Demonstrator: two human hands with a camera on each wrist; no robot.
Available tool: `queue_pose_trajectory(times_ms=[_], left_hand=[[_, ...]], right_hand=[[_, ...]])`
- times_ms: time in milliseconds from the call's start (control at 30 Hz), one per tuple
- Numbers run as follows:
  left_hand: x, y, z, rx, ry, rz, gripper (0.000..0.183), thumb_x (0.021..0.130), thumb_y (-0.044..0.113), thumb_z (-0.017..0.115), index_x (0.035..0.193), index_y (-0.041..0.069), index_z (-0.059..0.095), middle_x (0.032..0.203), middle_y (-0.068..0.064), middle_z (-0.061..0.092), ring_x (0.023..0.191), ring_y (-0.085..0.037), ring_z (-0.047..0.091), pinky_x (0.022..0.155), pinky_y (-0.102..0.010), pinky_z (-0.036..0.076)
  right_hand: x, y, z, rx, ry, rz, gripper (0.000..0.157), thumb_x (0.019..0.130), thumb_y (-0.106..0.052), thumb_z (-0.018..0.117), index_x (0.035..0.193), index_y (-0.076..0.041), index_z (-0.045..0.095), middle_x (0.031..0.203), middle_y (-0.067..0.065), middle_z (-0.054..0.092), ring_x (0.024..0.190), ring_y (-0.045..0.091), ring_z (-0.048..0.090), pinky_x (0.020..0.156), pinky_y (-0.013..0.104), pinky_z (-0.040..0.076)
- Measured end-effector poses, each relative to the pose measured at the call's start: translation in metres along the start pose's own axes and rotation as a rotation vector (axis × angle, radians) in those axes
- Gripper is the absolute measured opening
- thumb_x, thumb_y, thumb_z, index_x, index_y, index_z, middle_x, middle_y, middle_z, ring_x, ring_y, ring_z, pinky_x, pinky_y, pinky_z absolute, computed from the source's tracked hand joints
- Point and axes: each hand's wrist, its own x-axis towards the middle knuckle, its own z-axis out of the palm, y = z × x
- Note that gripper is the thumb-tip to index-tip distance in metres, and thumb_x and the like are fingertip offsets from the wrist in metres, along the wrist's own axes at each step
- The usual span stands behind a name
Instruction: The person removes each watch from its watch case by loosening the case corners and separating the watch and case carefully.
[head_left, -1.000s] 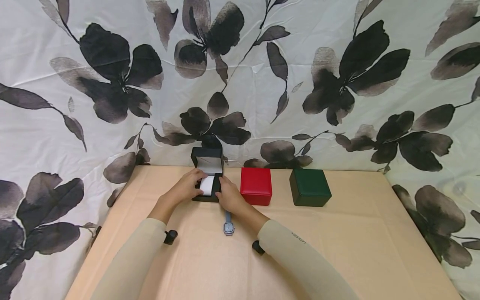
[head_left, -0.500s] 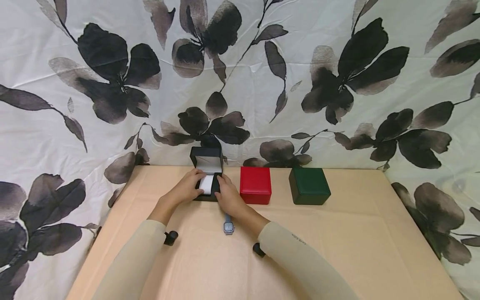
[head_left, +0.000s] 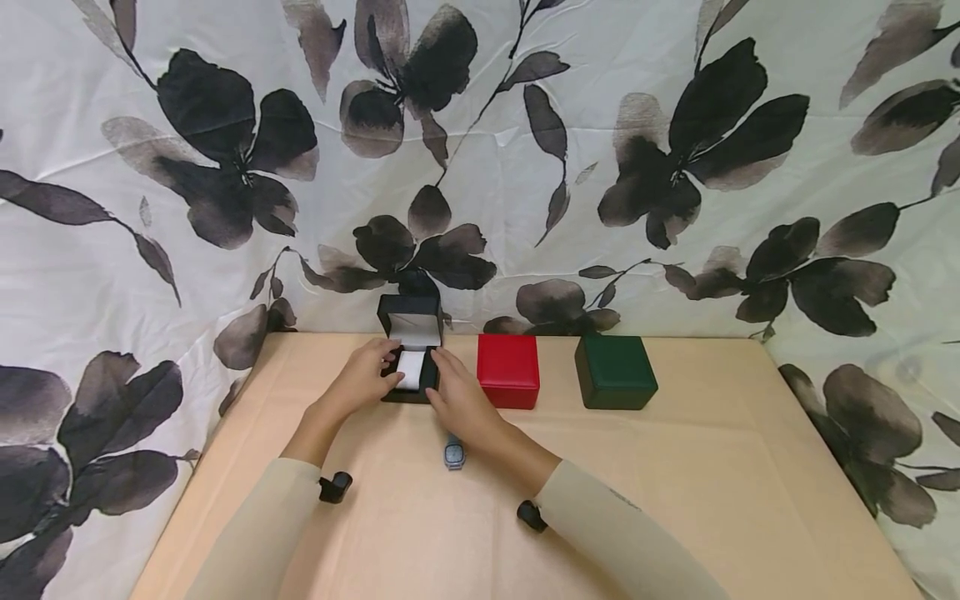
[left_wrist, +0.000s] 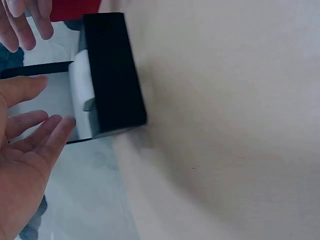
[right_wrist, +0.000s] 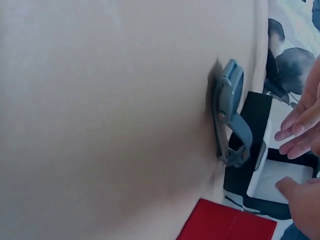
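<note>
A black watch box (head_left: pixel 408 398) stands with its lid raised at the back of the table. Its lining is pale grey, and a white cushion (head_left: pixel 410 371) sits inside. My left hand (head_left: pixel 358 377) is at the box's left side, fingers spread and loosely bent in the left wrist view. At the opposite side is my right hand (head_left: pixel 463 400), its thumb near the front corner. Neither hand visibly grips the box; whether fingertips touch it is unclear. A wristwatch (head_left: pixel 454 454) with a blue-grey strap (right_wrist: pixel 242 131) lies in front, on its side, partly covered by my right hand in the head view.
To the right of the black box stand a closed red box (head_left: pixel 508 371) and, farther along, a closed green box (head_left: pixel 617 372). A floral cloth (head_left: pixel 540 167) hangs behind the table's back edge. The table (head_left: pixel 675 483) has a pale tan covering.
Both hands have eased slightly off the black box's sides. My right hand and forearm have shifted a little, covering more of the watch strap. The boxes and the watch have stayed put.
</note>
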Motion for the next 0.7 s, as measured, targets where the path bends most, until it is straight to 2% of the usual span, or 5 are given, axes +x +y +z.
queue_pose_trajectory(times_ms=[200, 333, 400, 533, 700], left_hand=[[-0.007, 0.01, -0.006, -0.021, 0.04, 0.007, 0.059, 0.089, 0.005, 0.075, 0.141, -0.013, 0.053, 0.134, -0.029, 0.061, 0.112, -0.043, 0.068, 0.096, -0.052, 0.058], [-0.012, 0.019, -0.006, -0.054, 0.041, 0.007, 0.06, 0.09, 0.005, 0.076, 0.142, -0.012, 0.051, 0.137, -0.029, 0.059, 0.119, -0.043, 0.065, 0.099, -0.051, 0.057], [-0.013, 0.024, -0.004, -0.072, 0.045, 0.013, 0.061, 0.09, 0.005, 0.077, 0.142, -0.012, 0.051, 0.137, -0.029, 0.059, 0.121, -0.043, 0.064, 0.101, -0.05, 0.056], [-0.017, 0.033, 0.005, -0.087, 0.053, 0.026, 0.063, 0.09, 0.009, 0.079, 0.143, -0.009, 0.052, 0.137, -0.027, 0.06, 0.121, -0.04, 0.065, 0.1, -0.049, 0.057], [-0.022, 0.046, 0.017, -0.094, 0.034, -0.016, 0.068, 0.09, 0.018, 0.081, 0.148, -0.002, 0.05, 0.144, -0.021, 0.057, 0.124, -0.037, 0.064, 0.102, -0.045, 0.057]], right_hand=[[-0.013, -0.005, -0.023, 0.068, -0.042, -0.015, 0.073, 0.097, -0.016, 0.072, 0.16, -0.009, 0.036, 0.164, 0.009, 0.039, 0.15, 0.028, 0.041, 0.111, 0.04, 0.049], [-0.022, -0.001, -0.039, 0.051, -0.023, -0.069, 0.075, 0.094, -0.017, 0.075, 0.159, -0.01, 0.038, 0.162, 0.01, 0.042, 0.147, 0.029, 0.045, 0.109, 0.042, 0.051], [-0.025, 0.004, -0.046, 0.014, -0.002, -0.078, 0.075, 0.093, -0.019, 0.077, 0.158, -0.01, 0.04, 0.16, 0.01, 0.045, 0.146, 0.029, 0.047, 0.108, 0.042, 0.052], [-0.032, 0.018, -0.057, -0.028, 0.042, -0.039, 0.078, 0.09, -0.022, 0.08, 0.157, -0.012, 0.041, 0.157, 0.01, 0.048, 0.142, 0.031, 0.05, 0.101, 0.045, 0.057], [-0.036, 0.035, -0.071, -0.036, 0.085, -0.009, 0.082, 0.085, -0.019, 0.085, 0.155, -0.013, 0.043, 0.153, 0.011, 0.051, 0.136, 0.034, 0.053, 0.091, 0.05, 0.061]])
